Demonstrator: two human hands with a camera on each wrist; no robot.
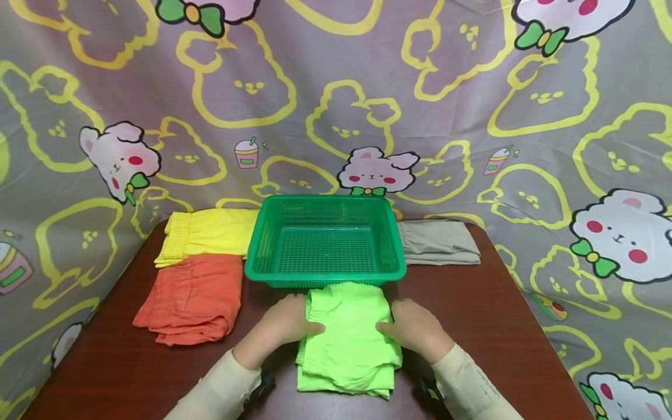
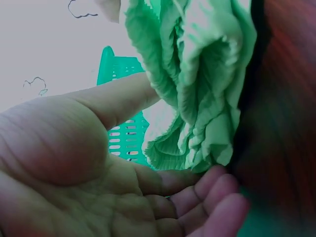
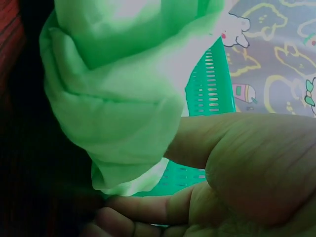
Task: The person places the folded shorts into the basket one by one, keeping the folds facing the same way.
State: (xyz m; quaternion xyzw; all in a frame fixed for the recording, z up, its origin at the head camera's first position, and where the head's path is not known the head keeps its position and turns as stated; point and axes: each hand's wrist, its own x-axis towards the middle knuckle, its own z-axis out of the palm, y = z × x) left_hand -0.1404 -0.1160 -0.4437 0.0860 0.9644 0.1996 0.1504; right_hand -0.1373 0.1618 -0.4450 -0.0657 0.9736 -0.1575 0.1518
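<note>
Folded lime-green shorts [image 1: 352, 341] with a gathered elastic waistband lie on the table in front of the green basket [image 1: 325, 280]. My left hand [image 1: 286, 321] grips their left side, thumb on top and fingertips at the lower edge. On the right side my right hand [image 1: 420, 329] holds them the same way. In the left wrist view the layered edge of the shorts [image 2: 197, 89] sits between thumb and curled fingers. The right wrist view has the rounded fold of the shorts [image 3: 118, 118] between thumb and fingers; some fingertips are dark there.
Left of the basket lie folded yellow shorts [image 1: 215, 230], with folded orange-red shorts [image 1: 196, 297] nearer me. A folded grey garment [image 1: 438, 242] is at the basket's right, partly hidden by it. A patterned cloth [image 1: 451, 116] hangs behind the brown table [image 1: 472, 315].
</note>
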